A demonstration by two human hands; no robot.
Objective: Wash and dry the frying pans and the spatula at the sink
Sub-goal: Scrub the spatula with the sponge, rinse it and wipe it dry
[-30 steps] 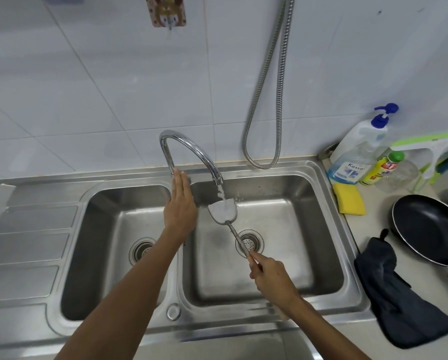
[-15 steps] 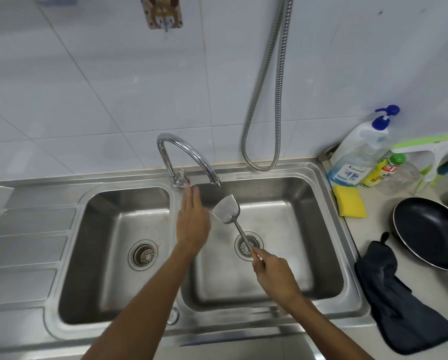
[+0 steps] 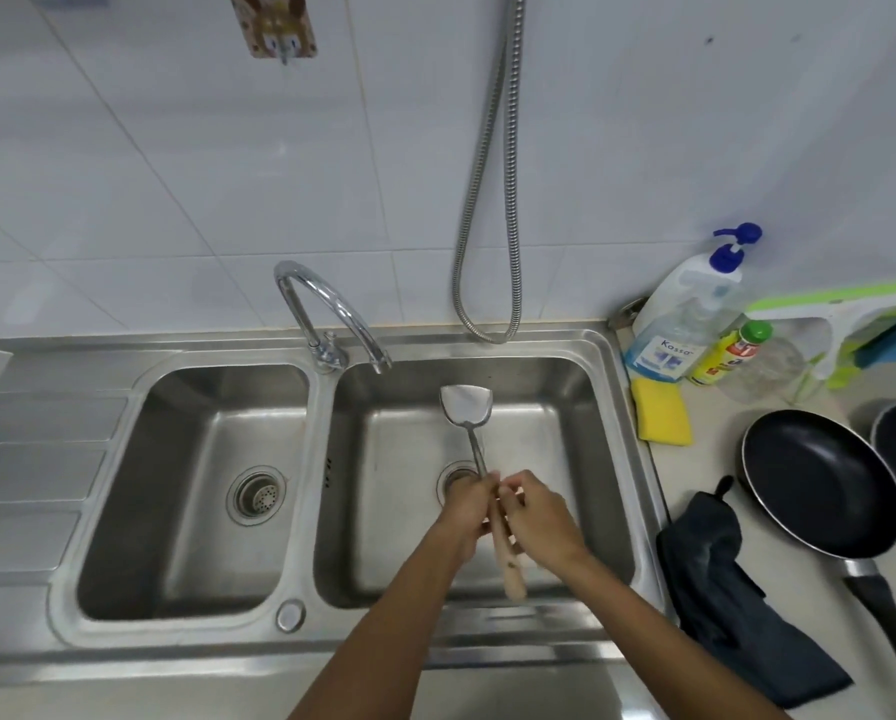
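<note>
Counter (image 3: 708, 472), frying pan (image 3: 820, 480), dark cloth (image 3: 731, 605), yellow sponge (image 3: 661, 410)

A big soap bottle (image 3: 690, 309) with a blue pump stands on the table (image 3: 799, 605), a small yellow bottle (image 3: 724, 358) beside it. A yellow sponge (image 3: 663, 413) lies just in front. A metal hose (image 3: 512, 226) hangs down the white wall (image 3: 176, 174).
</note>
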